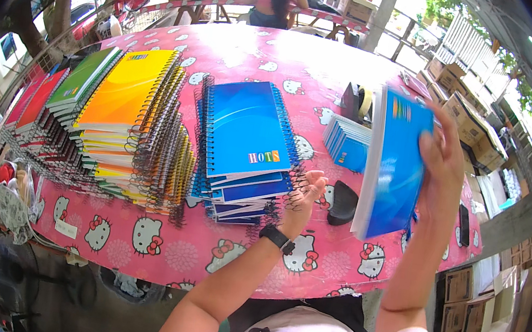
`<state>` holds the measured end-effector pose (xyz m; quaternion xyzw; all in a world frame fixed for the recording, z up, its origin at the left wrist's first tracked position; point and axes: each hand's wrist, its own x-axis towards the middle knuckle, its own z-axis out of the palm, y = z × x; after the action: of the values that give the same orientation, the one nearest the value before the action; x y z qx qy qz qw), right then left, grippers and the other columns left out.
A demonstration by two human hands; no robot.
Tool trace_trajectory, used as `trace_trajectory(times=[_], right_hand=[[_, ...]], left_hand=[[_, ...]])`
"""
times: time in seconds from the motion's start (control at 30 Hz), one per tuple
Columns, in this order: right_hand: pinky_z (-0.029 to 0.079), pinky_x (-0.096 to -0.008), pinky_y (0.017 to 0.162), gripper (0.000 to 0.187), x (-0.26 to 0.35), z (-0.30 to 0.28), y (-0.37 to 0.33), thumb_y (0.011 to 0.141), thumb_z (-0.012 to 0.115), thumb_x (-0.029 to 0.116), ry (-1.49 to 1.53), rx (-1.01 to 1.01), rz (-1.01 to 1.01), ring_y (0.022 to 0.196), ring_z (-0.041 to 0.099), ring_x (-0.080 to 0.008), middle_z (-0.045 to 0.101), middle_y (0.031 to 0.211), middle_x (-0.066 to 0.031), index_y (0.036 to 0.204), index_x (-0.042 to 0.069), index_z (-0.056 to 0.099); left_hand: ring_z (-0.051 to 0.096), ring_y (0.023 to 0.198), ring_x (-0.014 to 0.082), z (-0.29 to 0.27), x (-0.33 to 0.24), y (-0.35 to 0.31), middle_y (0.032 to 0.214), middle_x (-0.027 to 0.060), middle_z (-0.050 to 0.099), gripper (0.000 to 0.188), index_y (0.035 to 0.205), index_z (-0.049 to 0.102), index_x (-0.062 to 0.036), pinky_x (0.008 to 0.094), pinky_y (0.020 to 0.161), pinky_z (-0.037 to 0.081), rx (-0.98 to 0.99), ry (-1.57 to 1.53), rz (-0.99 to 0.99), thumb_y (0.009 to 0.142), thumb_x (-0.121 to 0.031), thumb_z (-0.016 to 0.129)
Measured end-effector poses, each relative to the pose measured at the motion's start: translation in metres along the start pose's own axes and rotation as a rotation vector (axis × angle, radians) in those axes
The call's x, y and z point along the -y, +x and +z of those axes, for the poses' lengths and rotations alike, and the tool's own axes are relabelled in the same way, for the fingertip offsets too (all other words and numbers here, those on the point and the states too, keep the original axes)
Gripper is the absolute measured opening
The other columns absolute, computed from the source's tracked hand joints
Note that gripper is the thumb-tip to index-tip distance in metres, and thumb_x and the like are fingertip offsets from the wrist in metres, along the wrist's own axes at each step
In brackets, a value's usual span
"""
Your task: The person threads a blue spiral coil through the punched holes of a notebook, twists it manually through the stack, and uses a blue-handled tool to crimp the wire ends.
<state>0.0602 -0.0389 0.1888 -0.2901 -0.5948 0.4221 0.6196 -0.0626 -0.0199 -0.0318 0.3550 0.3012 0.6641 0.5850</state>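
Note:
My right hand [442, 163] grips a thick blue notebook [398, 168] by its right side, lifted and tilted so that its white page edges face left. My left hand [305, 195], with a dark watch on the wrist, holds nothing. Its fingers are loosely apart beside the lower right corner of a stack of blue spiral notebooks [247, 131]. The notebooks in that stack lie slightly fanned, with wire coils sticking out on both sides. Between the stack and the held notebook lie a fanned pile of small blue booklets [350, 150] and a dark rounded object [342, 203].
At the left stand tall stacks of yellow notebooks [126, 94], green notebooks [82, 79] and red notebooks [43, 98]. A tape dispenser [350, 102] sits behind the booklets. A dark phone-like object [464, 225] lies near the right edge of the pink patterned tablecloth [181, 251]. Another person [275, 0] is at a far table.

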Motion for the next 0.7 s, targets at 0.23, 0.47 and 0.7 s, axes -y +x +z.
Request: trace_trajectory(times=[0.23,0.47,0.7], right_hand=[[0.043,-0.0324,0.086,0.060,-0.075,0.111,0.045,0.077,0.070,0.032,-0.695,0.200,-0.170,0.092,0.054,-0.0199,0.057,0.098,-0.0115,0.123,0.002,0.046],[0.044,-0.0305,0.082,0.038,-0.090,0.069,0.070,0.088,0.061,0.029,-0.331,0.133,-0.237,0.092,0.057,-0.0170,0.062,0.102,-0.0113,0.114,0.003,0.054],[0.044,-0.0402,0.083,0.032,-0.188,-0.102,0.055,0.069,0.074,0.015,-1.327,0.203,-0.308,0.095,0.057,-0.0259,0.063,0.096,-0.0086,0.098,0.008,0.064]], left_hand=[[0.054,0.084,0.0082,-0.003,0.014,0.003,0.097,0.0033,0.056,0.028,0.112,0.050,-0.0055,0.0226,0.072,0.047,0.058,-0.035,0.036,0.089,-0.019,0.060],[0.054,0.082,0.0067,-0.008,0.004,-0.001,0.098,0.0039,0.059,0.025,0.110,0.051,-0.0042,0.0210,0.073,0.043,0.035,0.097,-0.001,0.091,-0.020,0.057],[0.054,0.076,0.0064,-0.004,0.016,0.005,0.093,0.0016,0.060,0.018,0.103,0.056,-0.0046,0.0213,0.069,0.044,-0.001,0.111,0.044,0.091,-0.018,0.058]])
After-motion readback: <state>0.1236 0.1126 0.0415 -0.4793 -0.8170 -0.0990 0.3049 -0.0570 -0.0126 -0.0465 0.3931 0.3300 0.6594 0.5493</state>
